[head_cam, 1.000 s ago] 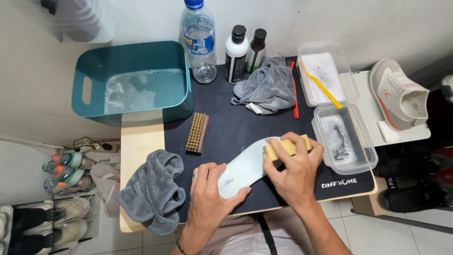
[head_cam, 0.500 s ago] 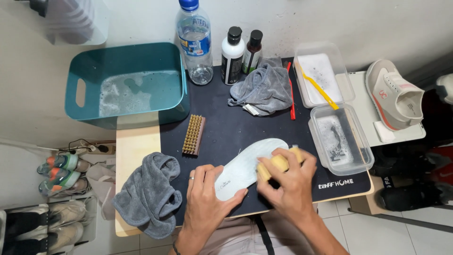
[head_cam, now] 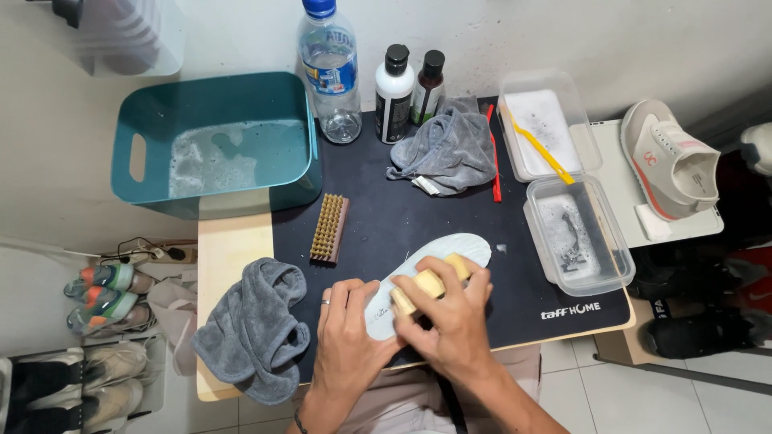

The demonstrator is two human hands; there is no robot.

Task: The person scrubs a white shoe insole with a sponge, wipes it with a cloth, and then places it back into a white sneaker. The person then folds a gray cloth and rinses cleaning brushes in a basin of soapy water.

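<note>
Small wooden counter (head_cam: 233,249) against a pale wall, mostly covered by a black rectangular work mat (head_cam: 402,209). At 6 o'clock on the mat, a pale grey-white shoe insole (head_cam: 438,253) lying flat, toe end pointing toward 2 o'clock. Left hand (head_cam: 350,337) spread flat, pinning the heel end of the insole, a ring on one finger. Right hand (head_cam: 450,313) closed around a light wooden brush block (head_cam: 426,283) pressed against the insole's top. At 9 o'clock of the hands, a crumpled grey towel (head_cam: 253,329) hanging over the counter's edge. At 11 o'clock, a small wooden brush with tan bristles (head_cam: 328,229) lying bristles up, well apart from the insole. Farther at 11 o'clock, a teal plastic basin of soapy water (head_cam: 217,145). At 12 o'clock, a clear plastic water bottle (head_cam: 330,72), two dark-capped bottles, and a second grey cloth (head_cam: 446,149). At 2 o'clock, a clear plastic tub (head_cam: 579,233), and beyond it a beige sneaker (head_cam: 671,161).
</note>
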